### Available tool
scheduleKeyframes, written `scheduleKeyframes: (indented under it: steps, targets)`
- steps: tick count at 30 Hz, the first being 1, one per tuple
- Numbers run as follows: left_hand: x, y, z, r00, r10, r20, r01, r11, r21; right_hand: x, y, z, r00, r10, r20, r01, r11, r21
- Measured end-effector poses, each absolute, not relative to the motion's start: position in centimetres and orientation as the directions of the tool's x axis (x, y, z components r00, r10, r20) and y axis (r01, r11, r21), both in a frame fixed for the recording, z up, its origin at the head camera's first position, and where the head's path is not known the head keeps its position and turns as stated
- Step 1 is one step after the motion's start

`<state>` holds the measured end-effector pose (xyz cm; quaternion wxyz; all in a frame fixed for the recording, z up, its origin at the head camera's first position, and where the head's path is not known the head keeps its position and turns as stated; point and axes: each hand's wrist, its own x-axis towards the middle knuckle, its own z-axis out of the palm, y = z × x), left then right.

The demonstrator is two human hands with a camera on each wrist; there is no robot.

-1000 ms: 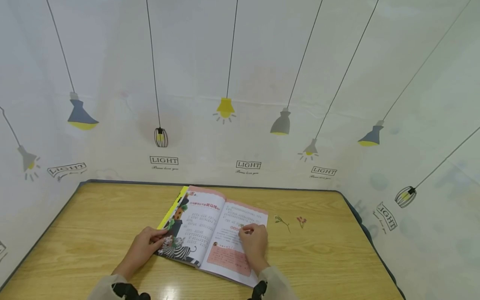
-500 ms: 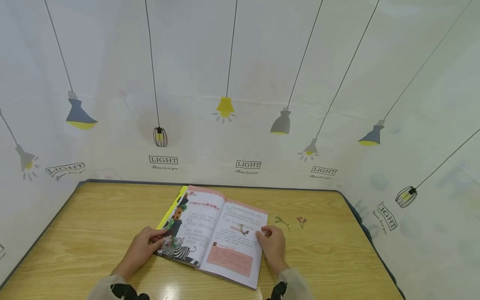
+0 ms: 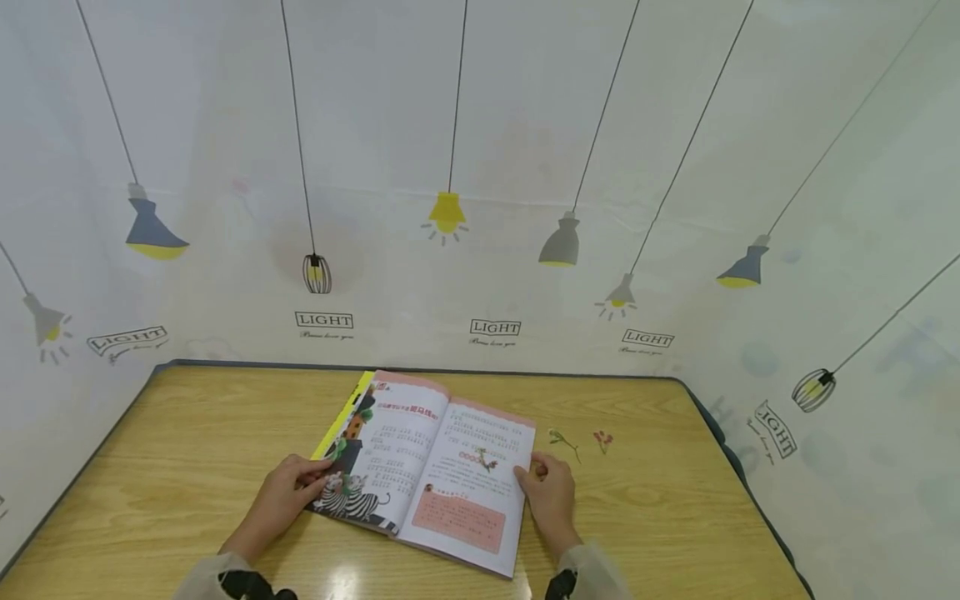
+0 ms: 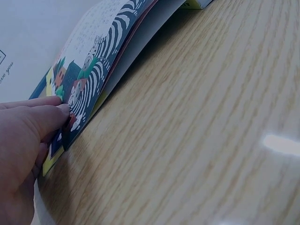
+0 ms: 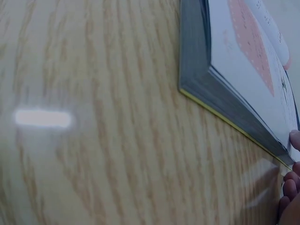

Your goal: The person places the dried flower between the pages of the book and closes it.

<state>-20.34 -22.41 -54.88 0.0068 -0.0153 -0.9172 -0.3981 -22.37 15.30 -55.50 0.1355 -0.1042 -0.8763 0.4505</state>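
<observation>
An open book (image 3: pixel 416 533) lies on the wooden table, its left page printed with zebras and its right page with a pink box. My left hand (image 3: pixel 281 500) pinches the book's left edge, thumb on the page, as the left wrist view also shows. At the right edge, my right hand (image 3: pixel 551 500) holds the book with the thumb on the page and the other fingers curled at the side. A small pressed flower sprig (image 3: pixel 486 461) lies on the right page, apart from both hands.
Two more pressed sprigs lie on the table right of the book: a green-stemmed one (image 3: pixel 564 443) and a reddish one (image 3: pixel 602 441). The table (image 3: pixel 667 517) meets a pale curtain (image 3: pixel 390 125) printed with lamps along its back and sides.
My right hand has let go of the sprig on the right page and moved right to the book's edge. The left hand stays on the left edge.
</observation>
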Motion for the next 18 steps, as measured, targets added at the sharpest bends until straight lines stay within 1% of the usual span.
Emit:
scheduleKeyframes:
  steps: [12, 18]
  targets:
    - [-20.3, -22.39, -54.86, -0.999, 0.025, 0.022, 0.033, 0.693, 0.72, -22.19, 15.31, -55.7, -0.94, 0.299, 0.163, 0.038, 0.568, -0.822]
    - [-20.33, -22.39, -54.84, -0.999, 0.027, 0.021, 0.034, 0.691, 0.722, -22.26, 14.9, -55.36, -0.924, 0.326, 0.199, 0.001, 0.523, -0.852]
